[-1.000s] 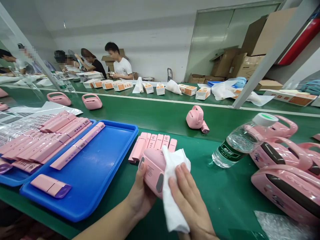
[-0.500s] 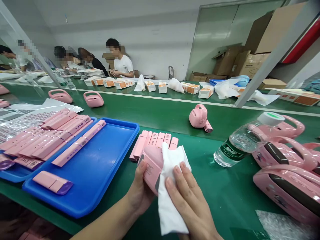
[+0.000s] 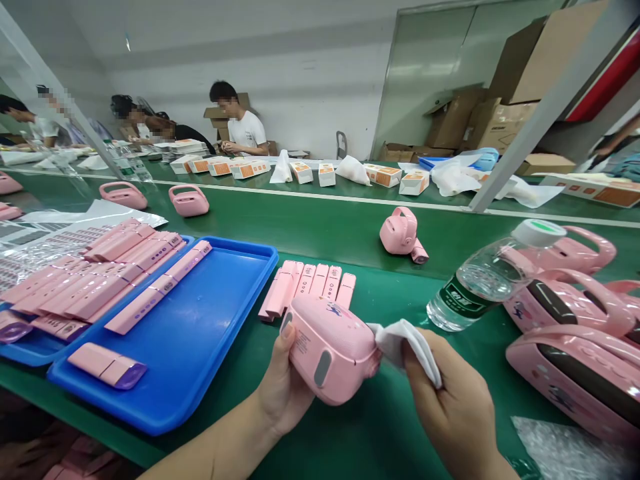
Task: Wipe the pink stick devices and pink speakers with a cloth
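Observation:
My left hand [image 3: 285, 380] grips the left end of a pink speaker-like device [image 3: 333, 350], tilted above the green table with its grey-footed underside partly facing me. A coloured print shows on its upper surface. My right hand [image 3: 450, 387] is closed on a folded white cloth [image 3: 407, 343], whose free end reaches the device's right end. Several pink bar-shaped pieces [image 3: 319, 280] lie in a row just behind the device. Of the left hand, the fingers beneath the device are hidden.
On the left, a blue tray [image 3: 200, 333] holds pink bars; another beside it is heaped with them. A water bottle [image 3: 465, 293] and several pink handled devices [image 3: 575, 380] stand right. Clear plastic [image 3: 560, 440] lies front right. Across the belt, a person in white [image 3: 245, 130] works behind small boxes.
My right hand has drawn the white cloth off the device's face and moved right, to its end. The left hand has turned the device, so more of its underside and printed surface shows.

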A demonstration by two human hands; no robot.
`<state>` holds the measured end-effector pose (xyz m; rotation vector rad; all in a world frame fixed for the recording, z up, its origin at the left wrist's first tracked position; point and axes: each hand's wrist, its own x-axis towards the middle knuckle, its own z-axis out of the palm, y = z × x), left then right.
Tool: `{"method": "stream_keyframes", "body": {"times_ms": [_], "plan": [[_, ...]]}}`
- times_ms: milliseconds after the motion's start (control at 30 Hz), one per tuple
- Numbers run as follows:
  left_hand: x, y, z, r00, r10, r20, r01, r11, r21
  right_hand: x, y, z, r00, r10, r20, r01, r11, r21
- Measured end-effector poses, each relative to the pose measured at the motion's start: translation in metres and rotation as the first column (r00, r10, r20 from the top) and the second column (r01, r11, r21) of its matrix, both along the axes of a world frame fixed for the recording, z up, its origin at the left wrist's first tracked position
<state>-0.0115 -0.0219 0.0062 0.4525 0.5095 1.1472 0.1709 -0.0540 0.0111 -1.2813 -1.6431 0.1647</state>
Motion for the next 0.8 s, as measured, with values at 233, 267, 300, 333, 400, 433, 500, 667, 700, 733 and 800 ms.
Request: {"method": "stream_keyframes", "body": {"times_ms": [233, 267, 300, 333, 400, 433, 500, 667, 700, 733, 800], "plan": [[0.000, 0.002, -0.004, 0.998, -0.043, -0.038, 0.043, 0.999, -0.005, -0.012, -0.007, 0.019, 0.909, 0.152, -0.389, -0.297, 0.891, -0.344], [0.001, 0.002, -0.003, 0.997, -0.054, -0.046, 0.054, 0.999, -0.004, -0.014, -0.008, 0.021, 0.886, 0.165, -0.433, -0.343, 0.862, -0.373], [0.001, 0.002, -0.003, 0.996, -0.064, -0.054, 0.064, 0.998, -0.007, -0.015, -0.008, 0.022, 0.867, 0.180, -0.464, -0.382, 0.838, -0.389], [0.001, 0.002, -0.003, 0.996, -0.069, -0.062, 0.068, 0.998, -0.013, -0.016, -0.008, 0.022, 0.850, 0.198, -0.489, -0.418, 0.818, -0.394], [0.001, 0.001, -0.002, 0.996, -0.063, -0.071, 0.060, 0.998, -0.033, -0.016, -0.007, 0.022, 0.830, 0.207, -0.518, -0.451, 0.796, -0.404], [0.001, 0.001, -0.002, 0.996, -0.057, -0.071, 0.055, 0.998, -0.039, -0.016, -0.007, 0.022, 0.833, 0.192, -0.519, -0.444, 0.793, -0.418], [0.001, 0.001, -0.001, 0.996, -0.045, -0.072, 0.042, 0.998, -0.037, -0.016, -0.006, 0.022, 0.845, 0.150, -0.513, -0.409, 0.799, -0.440], [0.002, 0.001, 0.002, 0.995, -0.026, -0.094, 0.025, 1.000, -0.015, -0.017, -0.007, 0.022, 0.805, 0.134, -0.578, -0.455, 0.764, -0.457], [0.002, 0.000, 0.002, 0.995, -0.023, -0.101, 0.022, 1.000, -0.014, -0.017, -0.007, 0.022, 0.797, 0.132, -0.590, -0.465, 0.757, -0.459], [0.002, 0.000, 0.003, 0.994, -0.021, -0.109, 0.020, 1.000, -0.016, -0.017, -0.007, 0.022, 0.793, 0.128, -0.596, -0.466, 0.758, -0.457], [0.003, -0.001, 0.005, 0.992, -0.011, -0.122, 0.008, 1.000, -0.020, -0.018, -0.007, 0.021, 0.795, 0.118, -0.596, -0.448, 0.776, -0.444]]}}
